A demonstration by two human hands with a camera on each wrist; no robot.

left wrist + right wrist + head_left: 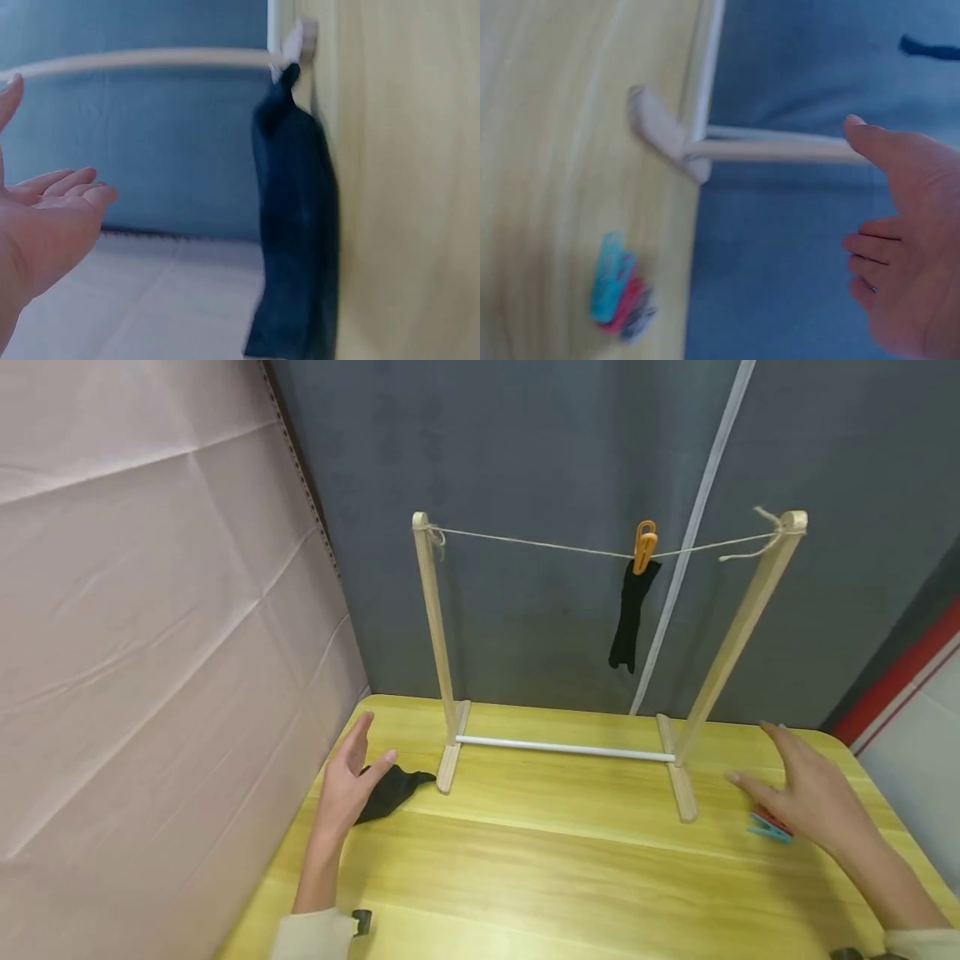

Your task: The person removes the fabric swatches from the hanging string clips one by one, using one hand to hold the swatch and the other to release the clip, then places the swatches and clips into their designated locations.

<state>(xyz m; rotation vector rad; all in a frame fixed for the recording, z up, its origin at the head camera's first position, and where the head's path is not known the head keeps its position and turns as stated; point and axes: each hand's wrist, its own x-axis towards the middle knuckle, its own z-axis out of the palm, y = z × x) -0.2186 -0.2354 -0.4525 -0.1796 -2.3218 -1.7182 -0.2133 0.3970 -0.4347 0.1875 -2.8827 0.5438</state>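
My left hand (348, 785) hovers above the table on the left with its fingers extended and nothing held. Partly hidden behind it lies a dark piece of cloth (393, 792), which the left wrist view shows as a long dark cloth (296, 225). On the right, my right hand (813, 789) is held over several small clothespins, its thumb and fingers apart. A blue clothespin (611, 277) and a red clothespin (624, 306) lie close together with a dark one. From the string (540, 543) hangs a black sock (630, 618), clipped by an orange clothespin (643, 547).
A wooden stand has a left post (437, 635), a right post (738, 631) and a white crossbar (562, 747) low between them. It stands on the yellow wood-grain table (525, 868). Pale cloth (165, 635) covers the left wall, and a grey panel (525, 452) rises behind.
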